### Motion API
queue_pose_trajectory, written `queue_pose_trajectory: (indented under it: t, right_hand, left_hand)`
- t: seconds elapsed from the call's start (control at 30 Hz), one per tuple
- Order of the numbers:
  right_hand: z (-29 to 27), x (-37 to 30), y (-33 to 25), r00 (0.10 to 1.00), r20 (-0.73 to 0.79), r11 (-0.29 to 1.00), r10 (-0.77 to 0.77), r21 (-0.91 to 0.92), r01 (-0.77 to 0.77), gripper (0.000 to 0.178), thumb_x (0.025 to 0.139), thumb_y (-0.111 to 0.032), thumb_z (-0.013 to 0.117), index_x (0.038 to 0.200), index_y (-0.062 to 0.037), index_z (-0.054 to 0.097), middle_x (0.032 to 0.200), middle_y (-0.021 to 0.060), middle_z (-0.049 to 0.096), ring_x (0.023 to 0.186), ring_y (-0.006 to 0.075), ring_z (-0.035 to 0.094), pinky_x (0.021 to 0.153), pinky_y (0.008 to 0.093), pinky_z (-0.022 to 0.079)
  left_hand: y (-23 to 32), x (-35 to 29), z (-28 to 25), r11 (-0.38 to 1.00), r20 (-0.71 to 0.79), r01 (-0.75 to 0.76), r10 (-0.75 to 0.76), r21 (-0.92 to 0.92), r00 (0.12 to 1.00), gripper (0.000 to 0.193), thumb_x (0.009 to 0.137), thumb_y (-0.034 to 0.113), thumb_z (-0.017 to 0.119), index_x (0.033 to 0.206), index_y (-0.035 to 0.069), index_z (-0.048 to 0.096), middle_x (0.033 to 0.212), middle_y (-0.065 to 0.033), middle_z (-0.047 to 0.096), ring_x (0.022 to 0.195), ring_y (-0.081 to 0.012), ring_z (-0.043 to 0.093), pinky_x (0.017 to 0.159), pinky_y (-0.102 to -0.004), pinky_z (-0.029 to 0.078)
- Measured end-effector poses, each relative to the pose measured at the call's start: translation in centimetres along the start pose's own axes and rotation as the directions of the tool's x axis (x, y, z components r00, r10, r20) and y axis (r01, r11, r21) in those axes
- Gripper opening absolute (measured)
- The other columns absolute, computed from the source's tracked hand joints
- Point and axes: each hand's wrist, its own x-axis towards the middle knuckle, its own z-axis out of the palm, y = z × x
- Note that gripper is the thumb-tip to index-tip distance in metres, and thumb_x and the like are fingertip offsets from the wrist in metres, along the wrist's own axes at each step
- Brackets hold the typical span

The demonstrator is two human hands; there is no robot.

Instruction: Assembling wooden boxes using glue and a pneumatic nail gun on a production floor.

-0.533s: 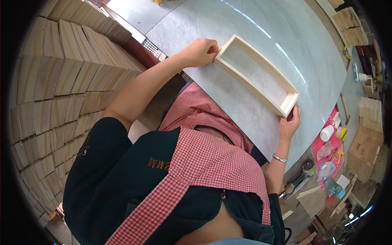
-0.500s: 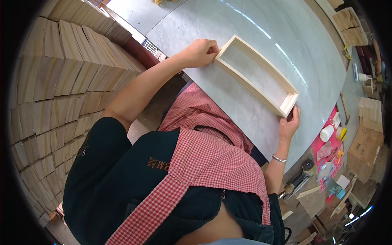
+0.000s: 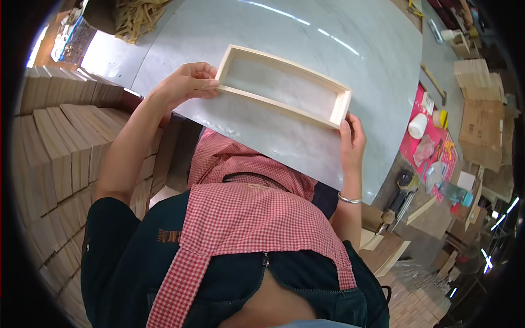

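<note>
The place was a workshop, evidently one for woodwork. Pale wooden pieces [image 3: 54,158] stood stacked in tight rows on the left, and a heap of thin yellowish strips [image 3: 134,19] (probably wood too, though hard to tell) showed by the far left of a broad grey table [image 3: 377,54]. A long wooden frame [image 3: 292,65] was at that table. Off to the right were a hammer [image 3: 433,85] and a cardboard box [image 3: 484,131]; the person wore a checked apron [image 3: 251,218].
</note>
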Motion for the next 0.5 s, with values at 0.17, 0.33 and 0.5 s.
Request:
queue_pose_trajectory:
  t: [0.17, 0.33, 0.5]
  right_hand:
    - [-0.3, 0.2, 1.9, 0.994, -0.006, 0.991, -0.108, -0.084, 0.107, 0.026, 0.097, -0.009, 0.059, 0.12, 0.0014, 0.064, 0.103, 0.0076, 0.062, 0.086, 0.0158, 0.055, 0.078, 0.0267, 0.047]
    - [-3.9, 1.8, 1.6, 0.987, 0.028, 0.981, -0.159, -0.111, 0.161, 0.026, 0.094, -0.006, 0.062, 0.118, 0.0036, 0.064, 0.099, 0.0076, 0.062, 0.082, 0.0142, 0.055, 0.069, 0.0239, 0.046]
    - [-14.4, 8.4, 4.9, 0.756, -0.4, 0.691, -0.519, -0.717, 0.096, 0.037, 0.087, -0.022, 0.074, 0.114, 0.0013, 0.063, 0.106, 0.0177, 0.067, 0.101, 0.0348, 0.061, 0.091, 0.0424, 0.049]
  left_hand:
    - [0.4, -1.5, 2.1, 0.994, -0.1, -0.021, 0.032, 0.107, 0.994, 0.022, 0.092, 0.019, 0.071, 0.108, 0.004, 0.066, 0.089, -0.0036, 0.064, 0.077, -0.0109, 0.059, 0.071, -0.022, 0.048]
    - [-0.2, -2.5, 5.7, 0.986, -0.144, -0.122, 0.137, 0.11, 0.98, 0.022, 0.093, 0.016, 0.07, 0.11, 0.002, 0.067, 0.089, -0.0031, 0.065, 0.076, -0.0099, 0.059, 0.069, -0.0202, 0.045]
    - [-1.8, -3.0, 9.3, 0.966, -0.36, -0.257, 0.253, 0.037, 0.898, 0.02, 0.093, 0.011, 0.069, 0.11, -0.001, 0.068, 0.09, -0.0052, 0.066, 0.076, -0.0097, 0.06, 0.068, -0.0191, 0.045]
